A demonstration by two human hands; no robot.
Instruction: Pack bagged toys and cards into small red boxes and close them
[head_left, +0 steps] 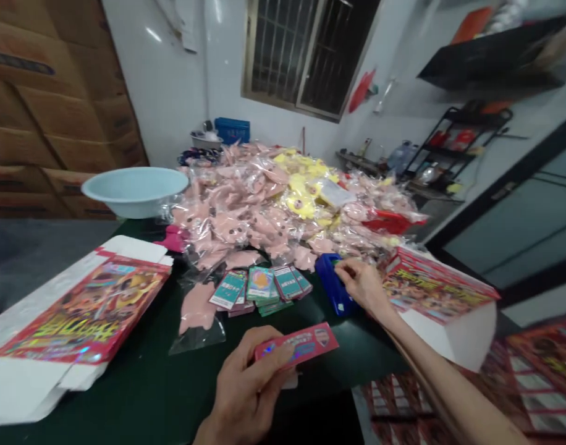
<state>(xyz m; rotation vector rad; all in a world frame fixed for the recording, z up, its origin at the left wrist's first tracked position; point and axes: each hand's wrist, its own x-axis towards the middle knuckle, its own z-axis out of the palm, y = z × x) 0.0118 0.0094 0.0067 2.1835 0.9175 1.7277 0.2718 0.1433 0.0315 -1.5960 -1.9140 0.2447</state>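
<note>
My left hand (246,389) is closed around a small flat pink card pack (306,343), held low over the dark green table (148,377). My right hand (364,285) reaches forward with its fingers pinched on a blue tape dispenser (332,285) that rests on the table. Several teal and pink card packs (262,287) lie fanned out just left of the dispenser. A clear bag with a pink toy (197,312) lies in front of them.
A big heap of bagged pink and yellow toys (287,198) covers the far table. A pale blue basin (135,190) stands back left. Flattened red printed cartons lie at left (79,309) and right (431,287). Brown boxes (46,105) stack at left; shelves stand at right.
</note>
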